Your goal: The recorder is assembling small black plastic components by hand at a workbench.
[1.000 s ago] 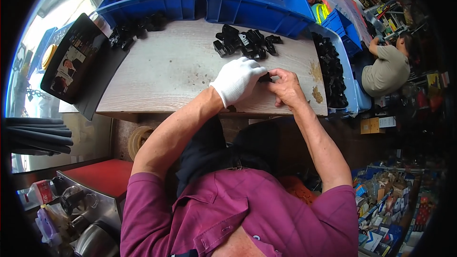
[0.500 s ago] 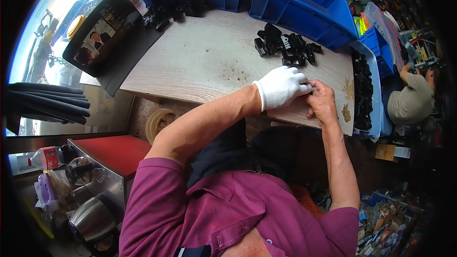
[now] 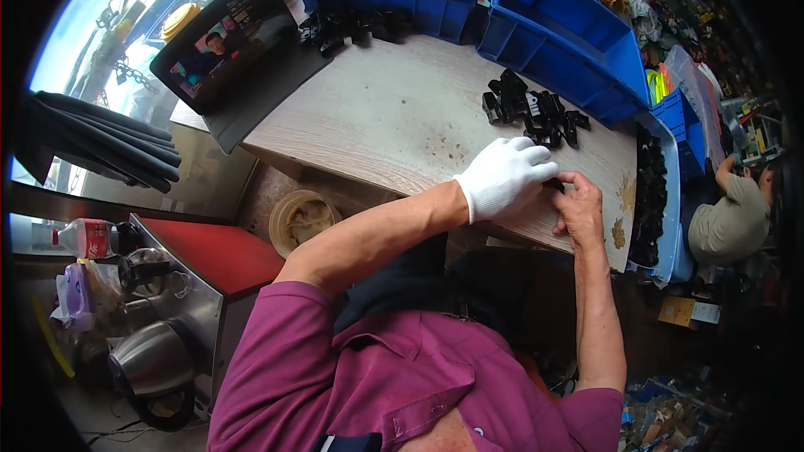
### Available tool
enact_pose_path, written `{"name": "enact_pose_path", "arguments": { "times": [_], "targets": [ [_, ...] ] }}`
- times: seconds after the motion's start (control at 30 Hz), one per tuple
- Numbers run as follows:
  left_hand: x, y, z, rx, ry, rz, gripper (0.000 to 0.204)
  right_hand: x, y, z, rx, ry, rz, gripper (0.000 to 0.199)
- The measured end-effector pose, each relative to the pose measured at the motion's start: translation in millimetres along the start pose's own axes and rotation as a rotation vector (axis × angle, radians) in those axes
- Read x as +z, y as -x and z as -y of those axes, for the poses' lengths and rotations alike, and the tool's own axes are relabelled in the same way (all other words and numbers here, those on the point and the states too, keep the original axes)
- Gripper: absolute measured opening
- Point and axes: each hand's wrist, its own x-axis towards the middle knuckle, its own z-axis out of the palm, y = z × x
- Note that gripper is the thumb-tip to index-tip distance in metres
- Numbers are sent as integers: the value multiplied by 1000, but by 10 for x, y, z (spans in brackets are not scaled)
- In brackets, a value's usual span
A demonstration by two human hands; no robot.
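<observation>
My left hand (image 3: pixel 507 178), in a white knitted glove, is held over the table's front edge with its fingers bent. My bare right hand (image 3: pixel 581 208) meets it from the right, fingers curled in at the left hand's fingertips. A small black part (image 3: pixel 554 185) shows between the two hands, mostly hidden by the fingers; its exact shape cannot be told. Just beyond the hands, a loose pile of black parts (image 3: pixel 536 109) lies on the light wood-grain table (image 3: pixel 377 109). One piece in the pile has a silvery face.
Blue bins (image 3: pixel 569 42) line the table's far side. A light blue bin of black parts (image 3: pixel 662 201) stands at the right edge. More black parts (image 3: pixel 360 27) lie near a propped tablet (image 3: pixel 219 46). Left are a round tub (image 3: pixel 303 219) and a metal kettle (image 3: pixel 153 360). Another person (image 3: pixel 730 216) sits far right.
The whole view has shifted, so the table sits further right and lower. My hands stay together over the table's front edge; the tablet's picture has changed.
</observation>
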Motion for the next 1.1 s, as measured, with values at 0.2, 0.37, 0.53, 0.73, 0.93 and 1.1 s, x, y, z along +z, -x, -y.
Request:
{"name": "enact_pose_path", "arguments": {
  "times": [0.2,0.37,0.53,0.73,0.93,1.1],
  "targets": [
    [-1269,434,1043,-328,-654,-492,27,-2,12,-41,-93,-10,-42,29],
    [-1667,747,1869,-709,-1019,-158,15,-11,-14,-65,-91,-66,-55,30],
    [-1682,755,1951,-639,-985,-119,12,2,-1,-58,-114,-85,-57,31],
    [-1455,582,1659,-561,-809,16,21,-2,19,-22,-78,-97,-66,33],
    [-1272,502,1411,-497,-555,20,26,-48,-2,-17,-42,-133,-75,34],
    [-1199,516,1377,-504,-374,-44,25,-208,-35,1,53,-319,-139,36]
  ]
}}
